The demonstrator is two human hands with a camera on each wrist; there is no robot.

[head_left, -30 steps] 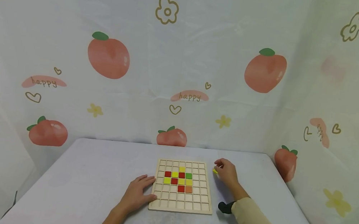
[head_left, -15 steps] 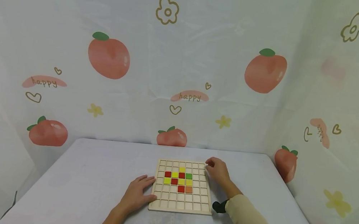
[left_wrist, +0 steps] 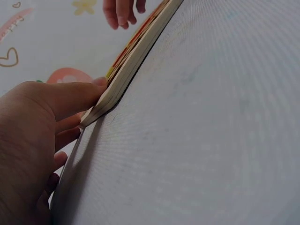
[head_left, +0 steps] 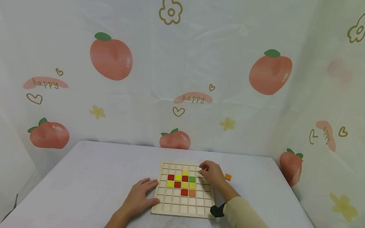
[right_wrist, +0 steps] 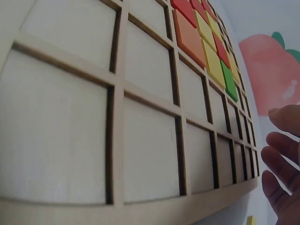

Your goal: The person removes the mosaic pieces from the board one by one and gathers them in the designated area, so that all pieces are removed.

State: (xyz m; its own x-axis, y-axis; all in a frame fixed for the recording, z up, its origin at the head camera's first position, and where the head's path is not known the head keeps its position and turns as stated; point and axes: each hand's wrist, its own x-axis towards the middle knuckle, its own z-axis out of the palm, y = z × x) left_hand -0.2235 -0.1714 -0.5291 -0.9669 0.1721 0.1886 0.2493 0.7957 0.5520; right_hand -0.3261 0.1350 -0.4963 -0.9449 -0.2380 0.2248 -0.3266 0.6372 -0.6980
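11 coloured tiles (head_left: 177, 184) sit in a gridded wooden board (head_left: 179, 213), which likely stops them sliding; it lies flat on the table (head_left: 97, 179). Left hand (head_left: 139, 197) relaxed, fingers outstretched, thumb (left_wrist: 77, 97) on the board's left edge, probably steadying it. Right hand (head_left: 213, 173) hovers above the far right corner; can't tell if it pinches anything. 1 loose orange tile (head_left: 228, 177) lies just beside it, presumably for reach.
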